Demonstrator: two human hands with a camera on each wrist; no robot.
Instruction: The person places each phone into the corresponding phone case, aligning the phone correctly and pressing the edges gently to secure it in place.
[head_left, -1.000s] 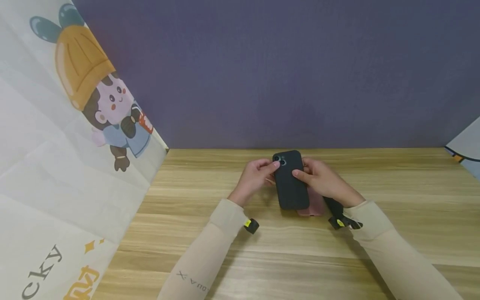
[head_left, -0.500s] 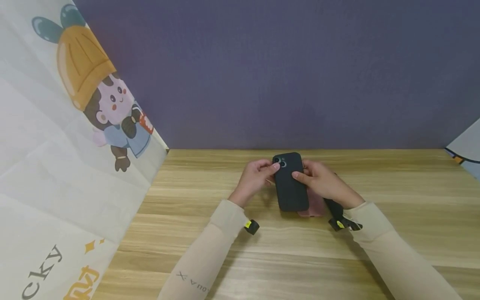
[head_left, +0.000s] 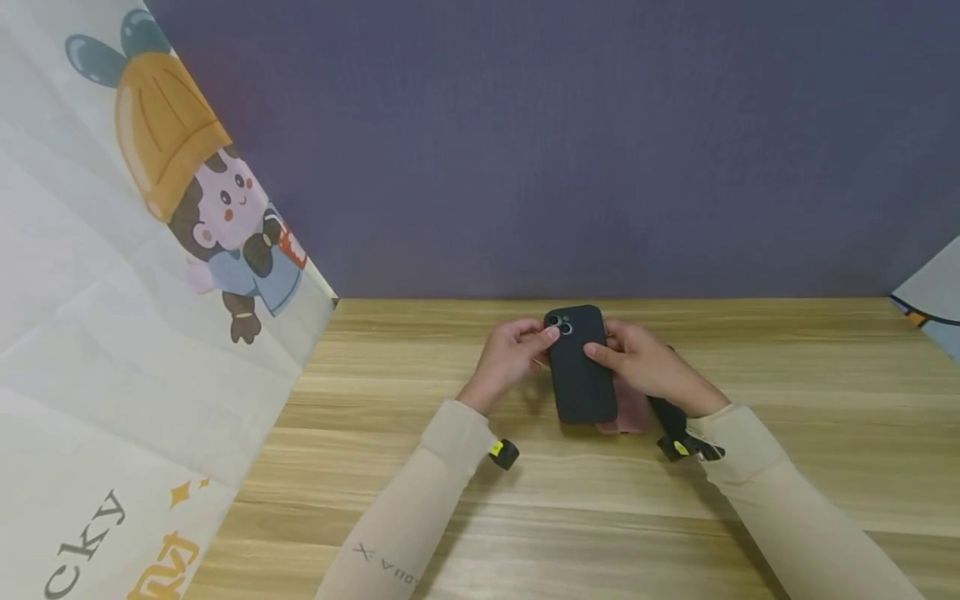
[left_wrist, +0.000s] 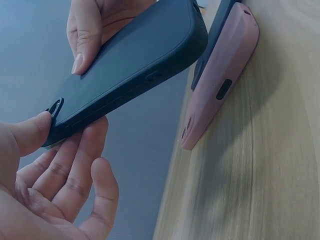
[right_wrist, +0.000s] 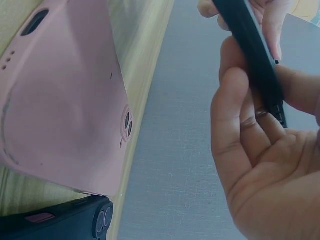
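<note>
Both hands hold a black phone case (head_left: 583, 379) above the table, its back with the two-ring camera corner facing up. I cannot tell whether a phone sits inside. My left hand (head_left: 512, 357) pinches the camera corner, thumb on the back and fingers underneath, as the left wrist view shows. On the opposite long side, my right hand (head_left: 643, 360) grips the edge with its thumb on the back. Beneath lies a pink phone case (right_wrist: 65, 95), back up and partly hidden in the head view. Beside it rests a second dark phone case (right_wrist: 60, 220), mostly covered by the right hand and wrist.
The wood-grain table (head_left: 360, 400) meets a dark grey-blue panel (head_left: 525, 150) at its back edge. A white sheet with a cartoon figure (head_left: 232, 200) hangs at the left. Small black cameras (head_left: 504, 453) sit at both wrists.
The held black case has dipped very slightly at its near end since a second ago. Both hands keep the same grip, and the view shifts a little.
</note>
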